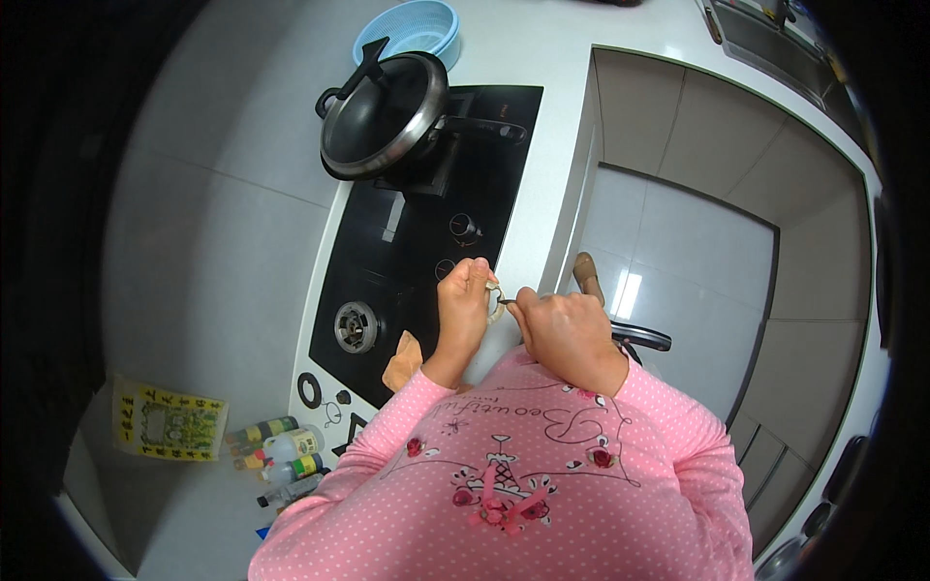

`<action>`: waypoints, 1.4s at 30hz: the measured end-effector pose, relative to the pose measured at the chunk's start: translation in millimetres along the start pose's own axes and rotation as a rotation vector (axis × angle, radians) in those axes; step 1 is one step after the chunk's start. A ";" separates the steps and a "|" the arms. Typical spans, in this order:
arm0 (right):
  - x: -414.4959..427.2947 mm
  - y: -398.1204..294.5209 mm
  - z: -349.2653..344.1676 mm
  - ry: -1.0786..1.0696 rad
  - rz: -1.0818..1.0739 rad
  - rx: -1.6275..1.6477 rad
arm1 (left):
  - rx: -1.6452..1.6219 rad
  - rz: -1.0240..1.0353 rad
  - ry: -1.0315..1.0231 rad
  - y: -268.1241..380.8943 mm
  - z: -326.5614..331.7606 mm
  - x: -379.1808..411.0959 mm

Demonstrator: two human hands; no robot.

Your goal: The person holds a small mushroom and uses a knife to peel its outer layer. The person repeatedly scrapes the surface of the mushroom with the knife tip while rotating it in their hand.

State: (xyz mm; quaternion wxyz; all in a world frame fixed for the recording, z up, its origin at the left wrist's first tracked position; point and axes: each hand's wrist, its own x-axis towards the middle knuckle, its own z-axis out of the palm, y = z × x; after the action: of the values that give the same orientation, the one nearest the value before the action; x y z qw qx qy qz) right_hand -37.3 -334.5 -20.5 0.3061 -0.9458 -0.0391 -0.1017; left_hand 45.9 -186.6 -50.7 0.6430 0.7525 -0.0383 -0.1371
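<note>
My left hand [465,290] pinches a thin, pale, curved strip [497,314] between thumb and fingers, near the front edge of the cooktop. Close beside it, my right hand [570,330] is closed around a tool with a black and silver handle [641,336]. The tool's dark tip [506,301] pokes out past my right thumb and meets the strip. My fist hides the middle of the tool, so its exact kind is unclear. Below my left wrist lies a tan object [404,362], partly covered by my arm.
A lidded wok [385,116] stands on the far burner of the black glass cooktop [407,240], its handle pointing right. Beyond it is a blue plastic basket [410,29]. Several bottles [290,443] stand at lower left. A sink [770,51] is at upper right.
</note>
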 end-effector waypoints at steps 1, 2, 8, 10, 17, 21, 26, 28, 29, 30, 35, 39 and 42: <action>-0.9 0.0 0.1 -0.001 -0.003 -0.009 | 0.002 -0.007 -0.004 1.5 0.5 -0.5; -1.8 0.1 0.7 -0.002 -0.005 -0.017 | -0.004 -0.022 -0.007 0.1 0.4 -0.9; -3.5 3.3 10.6 0.005 -0.027 -0.013 | 0.041 -0.065 -0.006 -3.7 -0.6 0.6; -2.6 4.9 12.0 -0.007 -0.044 -0.013 | 0.064 -0.080 0.008 -8.2 -1.8 3.5; 2.5 20.8 30.7 0.040 -0.186 -0.175 | -0.003 -0.194 -0.030 -10.6 -4.8 6.0; 3.5 27.1 27.4 0.059 -0.246 -0.188 | -0.111 -0.254 -0.037 -5.2 -3.2 2.0; -2.8 23.7 22.4 0.072 -0.247 -0.166 | -0.147 -0.214 -0.017 -4.8 0.3 -0.4; -2.4 25.1 22.2 0.083 -0.261 -0.185 | -0.166 -0.202 -0.014 -7.3 -0.6 0.6; -2.1 25.8 22.3 0.091 -0.273 -0.197 | -0.164 -0.201 -0.015 -7.3 0.1 0.9; -2.0 25.8 22.3 0.097 -0.282 -0.210 | -0.162 -0.202 -0.017 -7.1 0.9 0.7; -1.8 28.4 20.3 0.093 -0.330 -0.277 | -0.168 -0.202 -0.019 -5.4 3.0 -0.6; 1.0 30.9 21.0 0.142 -0.379 -0.293 | -0.172 -0.237 -0.016 -0.3 3.6 -2.5; 3.7 37.0 21.8 0.159 -0.419 -0.308 | -0.172 -0.269 -0.027 2.8 4.2 -4.3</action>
State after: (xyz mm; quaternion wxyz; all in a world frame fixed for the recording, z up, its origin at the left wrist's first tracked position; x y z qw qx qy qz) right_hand -24.9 -351.7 -58.1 0.1328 -0.9415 -0.1936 -0.2417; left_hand 41.0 -190.1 -47.8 0.6805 0.6911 0.0660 -0.2346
